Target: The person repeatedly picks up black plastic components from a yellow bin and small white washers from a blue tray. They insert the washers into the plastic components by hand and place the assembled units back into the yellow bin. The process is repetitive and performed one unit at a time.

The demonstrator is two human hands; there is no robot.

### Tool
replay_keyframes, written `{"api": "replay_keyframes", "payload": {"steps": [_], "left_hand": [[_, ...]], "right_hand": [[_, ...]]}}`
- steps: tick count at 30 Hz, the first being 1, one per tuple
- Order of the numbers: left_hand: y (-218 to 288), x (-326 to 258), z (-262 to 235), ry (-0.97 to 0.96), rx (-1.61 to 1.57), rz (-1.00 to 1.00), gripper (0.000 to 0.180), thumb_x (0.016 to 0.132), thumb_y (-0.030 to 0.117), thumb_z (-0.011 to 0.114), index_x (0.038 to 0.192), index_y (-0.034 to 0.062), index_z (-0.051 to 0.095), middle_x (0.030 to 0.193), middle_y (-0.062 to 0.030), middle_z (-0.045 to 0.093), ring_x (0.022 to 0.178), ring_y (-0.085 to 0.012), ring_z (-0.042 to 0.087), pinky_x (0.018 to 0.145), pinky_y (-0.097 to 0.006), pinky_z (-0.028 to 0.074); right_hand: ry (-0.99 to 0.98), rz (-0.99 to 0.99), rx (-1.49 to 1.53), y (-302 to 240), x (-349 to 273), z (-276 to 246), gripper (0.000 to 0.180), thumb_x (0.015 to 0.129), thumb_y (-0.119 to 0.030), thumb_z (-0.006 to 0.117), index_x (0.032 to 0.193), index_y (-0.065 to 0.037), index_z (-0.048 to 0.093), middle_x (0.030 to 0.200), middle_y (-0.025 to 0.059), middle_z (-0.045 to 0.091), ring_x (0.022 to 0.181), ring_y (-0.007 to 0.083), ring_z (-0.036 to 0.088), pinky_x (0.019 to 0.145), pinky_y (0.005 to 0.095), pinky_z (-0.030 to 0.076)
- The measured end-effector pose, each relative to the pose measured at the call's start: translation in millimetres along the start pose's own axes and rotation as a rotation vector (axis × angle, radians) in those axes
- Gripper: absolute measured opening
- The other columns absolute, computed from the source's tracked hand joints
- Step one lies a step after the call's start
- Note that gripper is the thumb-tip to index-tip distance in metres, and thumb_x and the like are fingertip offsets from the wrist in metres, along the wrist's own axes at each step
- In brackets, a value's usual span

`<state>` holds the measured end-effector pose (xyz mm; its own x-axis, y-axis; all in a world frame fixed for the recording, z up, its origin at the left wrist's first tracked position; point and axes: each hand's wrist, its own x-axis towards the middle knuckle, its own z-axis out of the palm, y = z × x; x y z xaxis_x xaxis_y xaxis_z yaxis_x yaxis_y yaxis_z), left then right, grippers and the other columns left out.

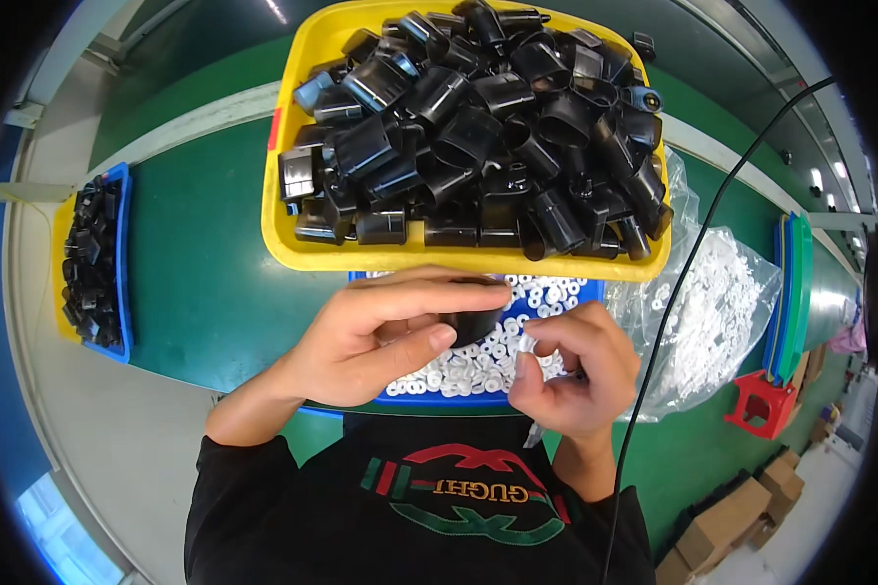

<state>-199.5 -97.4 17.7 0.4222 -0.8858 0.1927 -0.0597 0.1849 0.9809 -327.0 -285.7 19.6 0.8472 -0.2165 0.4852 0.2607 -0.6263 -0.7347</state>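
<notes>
Left hand [380,336]: closed around one black plastic part [473,317], thumb and fingers wrapped on it, held just above the blue tray [566,297]; right hand [566,375]: fingertips pinched narrow on a small white ring [527,343], close beside the black part. Blue tray: holds loose white rings [458,375], sits on the green counter [215,283] directly before the person, partly under a yellow bin [298,249] heaped with black parts. Surroundings: clear bag of white rings [712,312] to the right of the tray, a second yellow-and-blue tray of black parts [93,258] far left.
</notes>
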Motion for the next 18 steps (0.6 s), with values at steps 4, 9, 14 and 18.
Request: {"api": "replay_keyframes", "payload": {"steps": [4,9,14,18], "left_hand": [[-14,-7,10,0.279,0.307,0.146,0.068,0.066,-0.004,0.082,0.130,-0.0007,0.059,0.120,-0.0170,0.061,0.101,-0.0293,0.063,0.084,-0.035,0.053],[-24,-10,16,0.303,0.426,0.253,0.073,0.058,-0.003,0.086,0.126,-0.0019,0.058,0.111,-0.0149,0.060,0.093,-0.0276,0.061,0.077,-0.034,0.052],[-38,-14,19,0.373,0.400,0.371,0.067,0.061,0.004,0.087,0.121,-0.0012,0.059,0.108,-0.0155,0.060,0.090,-0.0279,0.060,0.075,-0.035,0.050],[-43,-15,23,0.424,0.378,0.433,0.062,0.064,0.009,0.087,0.119,-0.0005,0.060,0.106,-0.0156,0.060,0.089,-0.0274,0.060,0.074,-0.035,0.050]], "right_hand": [[0.001,0.015,0.014,-8,7,-5,0.024,0.066,-0.006,0.077,0.089,-0.004,0.068,0.067,0.0044,0.062,0.052,0.0172,0.059,0.046,0.0257,0.045],[-0.047,-0.037,0.004,-21,10,3,0.025,0.066,-0.009,0.080,0.089,-0.005,0.069,0.066,0.0031,0.060,0.052,0.0175,0.058,0.045,0.0270,0.044],[-0.119,-0.086,-0.012,-19,9,12,0.032,0.067,-0.010,0.081,0.096,-0.005,0.069,0.067,0.0017,0.058,0.052,0.0159,0.058,0.045,0.0269,0.044],[-0.130,-0.093,0.003,-17,10,16,0.041,0.064,-0.012,0.084,0.101,-0.004,0.069,0.068,0.0019,0.057,0.052,0.0155,0.057,0.045,0.0268,0.044]]}}
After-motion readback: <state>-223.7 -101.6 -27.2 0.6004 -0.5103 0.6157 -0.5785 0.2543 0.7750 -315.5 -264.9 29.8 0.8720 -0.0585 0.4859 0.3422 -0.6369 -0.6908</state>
